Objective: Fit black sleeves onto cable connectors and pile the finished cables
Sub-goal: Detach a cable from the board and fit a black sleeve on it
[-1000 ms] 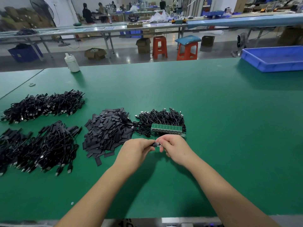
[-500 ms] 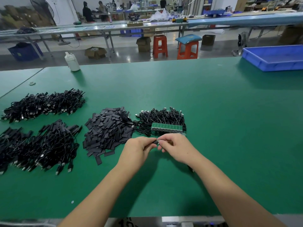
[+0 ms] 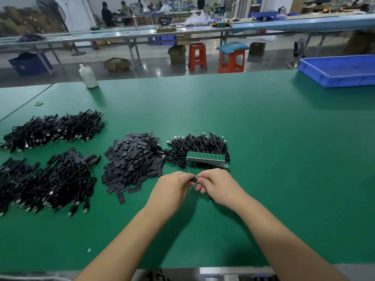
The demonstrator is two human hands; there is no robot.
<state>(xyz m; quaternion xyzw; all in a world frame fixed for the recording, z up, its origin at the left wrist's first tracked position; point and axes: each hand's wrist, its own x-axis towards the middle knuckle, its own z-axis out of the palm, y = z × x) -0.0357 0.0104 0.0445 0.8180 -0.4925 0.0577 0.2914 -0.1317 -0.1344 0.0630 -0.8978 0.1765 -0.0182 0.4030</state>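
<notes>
On the surface (image 3: 263,138), the sleeve pile (image 3: 132,163) lies in the middle, with the unfinished cable bundle (image 3: 198,148) just to its right and a strip of boards (image 3: 206,156) resting on that bundle's near edge. Two cable piles lie to the left, one (image 3: 52,130) behind the other (image 3: 50,181). Both hands (image 3: 194,185) meet just before the boards. A bottle (image 3: 88,77) stands at the far edge, a tray (image 3: 336,71) at the far right.
</notes>
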